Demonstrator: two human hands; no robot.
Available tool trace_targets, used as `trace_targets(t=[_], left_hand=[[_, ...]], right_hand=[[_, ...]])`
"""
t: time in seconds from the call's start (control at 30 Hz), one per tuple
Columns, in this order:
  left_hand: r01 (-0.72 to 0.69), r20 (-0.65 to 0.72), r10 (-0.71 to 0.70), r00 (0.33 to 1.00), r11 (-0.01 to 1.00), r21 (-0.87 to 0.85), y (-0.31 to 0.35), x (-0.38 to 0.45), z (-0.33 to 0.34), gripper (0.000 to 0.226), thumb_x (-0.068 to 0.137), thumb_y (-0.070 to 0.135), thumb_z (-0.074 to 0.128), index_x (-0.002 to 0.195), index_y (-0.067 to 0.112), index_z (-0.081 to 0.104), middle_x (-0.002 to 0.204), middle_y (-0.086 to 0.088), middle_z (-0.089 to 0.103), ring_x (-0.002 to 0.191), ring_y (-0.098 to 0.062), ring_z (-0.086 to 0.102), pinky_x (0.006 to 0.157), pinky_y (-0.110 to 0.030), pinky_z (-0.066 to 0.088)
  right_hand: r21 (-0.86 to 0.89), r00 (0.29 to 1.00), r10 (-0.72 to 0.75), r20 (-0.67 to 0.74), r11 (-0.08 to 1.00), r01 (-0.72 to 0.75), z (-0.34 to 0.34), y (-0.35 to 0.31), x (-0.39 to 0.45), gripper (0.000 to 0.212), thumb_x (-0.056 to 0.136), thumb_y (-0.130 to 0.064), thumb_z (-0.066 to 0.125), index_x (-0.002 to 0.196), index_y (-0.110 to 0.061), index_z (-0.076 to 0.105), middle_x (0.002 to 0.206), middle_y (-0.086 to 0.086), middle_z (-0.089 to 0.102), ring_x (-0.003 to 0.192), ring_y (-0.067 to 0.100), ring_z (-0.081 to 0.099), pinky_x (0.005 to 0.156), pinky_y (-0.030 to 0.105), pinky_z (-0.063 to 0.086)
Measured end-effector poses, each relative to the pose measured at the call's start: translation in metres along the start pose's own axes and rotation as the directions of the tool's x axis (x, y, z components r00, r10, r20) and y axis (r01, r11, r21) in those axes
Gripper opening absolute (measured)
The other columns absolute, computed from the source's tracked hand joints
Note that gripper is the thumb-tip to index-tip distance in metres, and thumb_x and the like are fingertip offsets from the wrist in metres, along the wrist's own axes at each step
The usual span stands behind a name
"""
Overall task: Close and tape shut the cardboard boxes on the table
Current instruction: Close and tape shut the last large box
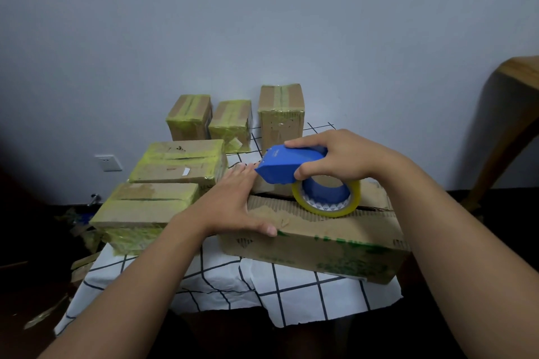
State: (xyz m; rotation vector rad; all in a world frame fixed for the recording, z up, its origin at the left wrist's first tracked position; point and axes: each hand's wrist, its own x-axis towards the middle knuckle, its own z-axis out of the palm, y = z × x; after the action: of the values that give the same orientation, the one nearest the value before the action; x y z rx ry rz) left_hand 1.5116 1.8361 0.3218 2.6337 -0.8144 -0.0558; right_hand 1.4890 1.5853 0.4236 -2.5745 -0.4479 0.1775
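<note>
From the head camera, I judged the step in hand to be taping the seam of the near box [318,239], which lay on the desk [291,294] at the near right, its flaps folded down but the dark centre gap not yet covered near the roll. My right hand [335,159] was curled round the blue tape dispenser [287,165], thumb underneath, fingers over the top, with the yellowish tape roll [326,197] resting on the box top over the seam. My left hand [230,202] lay flat with straight fingers on the box's left end, pressing the flap down, its fingertips just beside the dispenser's nose. The next move, as I read it, called for drawing the dispenser along the seam while the left hand held the flaps level. Five taped boxes [163,204] stood to the left and far behind, well apart from both hands.
</note>
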Motion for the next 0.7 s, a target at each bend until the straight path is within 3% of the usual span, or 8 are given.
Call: trace_targets(t=[0.1, 0.3, 0.53, 0.7], left_hand=[[-0.057, -0.051, 0.058, 0.997, 0.998, 0.031, 0.001, -0.005, -0.001, 0.126, 0.052, 0.089, 0.069, 0.152, 0.032, 0.018, 0.142, 0.011, 0.036, 0.133, -0.012, 0.034, 0.114, -0.04, 0.032], [-0.027, -0.098, 0.033, 0.995, 0.997, 0.071, 0.002, -0.01, 0.001, 0.121, 0.055, 0.092, 0.061, 0.151, 0.025, 0.028, 0.147, 0.01, 0.039, 0.134, -0.009, 0.037, 0.112, -0.037, 0.036], [0.075, -0.02, -0.073, 0.997, 0.985, 0.152, -0.003, -0.012, 0.007, 0.135, 0.053, 0.102, 0.044, 0.158, 0.025, 0.007, 0.164, 0.009, 0.01, 0.149, -0.009, 0.011, 0.122, -0.038, 0.018], [0.068, -0.025, -0.065, 0.998, 0.982, 0.177, -0.002, -0.013, 0.007, 0.136, 0.055, 0.102, 0.041, 0.158, 0.023, 0.003, 0.165, 0.009, 0.005, 0.15, -0.01, 0.006, 0.123, -0.036, 0.015]], right_hand=[[0.033, 1.0, 0.009, 0.004, 0.999, -0.01, 0.0, 0.001, 0.003, 0.057, 0.085, -0.046, 0.072, 0.138, -0.05, 0.051, 0.125, -0.018, 0.049, 0.107, 0.01, 0.051, 0.087, 0.026, 0.039], [-0.004, 1.0, -0.009, 0.023, 1.0, 0.009, -0.003, 0.001, 0.002, 0.058, 0.083, -0.048, 0.073, 0.137, -0.053, 0.051, 0.122, -0.019, 0.05, 0.097, 0.005, 0.052, 0.083, 0.024, 0.038], [-0.105, 0.997, 0.013, 0.079, 0.994, -0.005, -0.011, 0.005, -0.007, 0.058, 0.082, -0.051, 0.073, 0.135, -0.055, 0.051, 0.118, -0.015, 0.049, 0.089, 0.003, 0.051, 0.073, 0.021, 0.038], [-0.116, 0.995, 0.045, 0.088, 0.993, -0.035, -0.014, 0.016, -0.017, 0.058, 0.081, -0.052, 0.072, 0.134, -0.058, 0.05, 0.113, -0.017, 0.05, 0.087, 0.003, 0.052, 0.07, 0.02, 0.039]])
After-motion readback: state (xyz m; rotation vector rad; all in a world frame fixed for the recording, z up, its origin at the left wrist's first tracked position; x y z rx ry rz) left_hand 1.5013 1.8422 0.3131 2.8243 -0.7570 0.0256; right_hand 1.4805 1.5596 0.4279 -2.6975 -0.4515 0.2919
